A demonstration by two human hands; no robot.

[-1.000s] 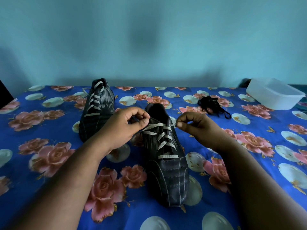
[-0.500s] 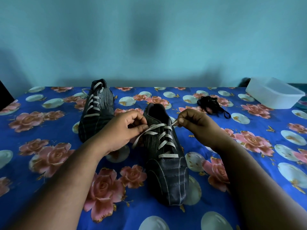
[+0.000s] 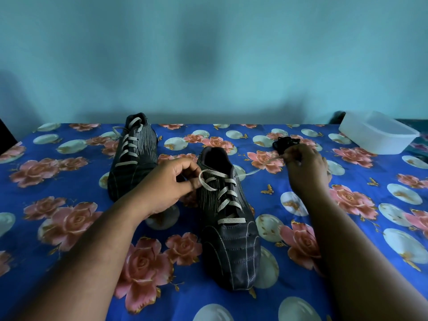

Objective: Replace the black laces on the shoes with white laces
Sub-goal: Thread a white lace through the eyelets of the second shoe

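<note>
1. head view: my left hand [image 3: 172, 181] is beside the near shoe [image 3: 228, 218], fingers curled, pinching a loop of the white lace [image 3: 228, 193] at the shoe's top left eyelets.
2. my right hand [image 3: 305, 169] is off to the right of that shoe, thumb and fingers pinched on the other end of the same lace; the strand runs tight from the top right eyelet up to my fingertips [image 3: 287, 156].
3. the near shoe lies on the blue floral cloth [image 3: 69, 228] between my forearms, toe toward me, opening away from me, white lace crossed up its front.
4. the second shoe [image 3: 133, 158] lies behind and left of my left hand, also threaded with a white lace, its loose end trailing to the left at the top.
5. the black laces [image 3: 286, 143] sit in a small heap on the cloth just behind my right hand, partly hidden by it.
6. a white plastic container [image 3: 377, 133] stands at the far right edge of the cloth, well apart from the shoes.
7. a teal wall [image 3: 208, 54] rises behind the cloth.
</note>
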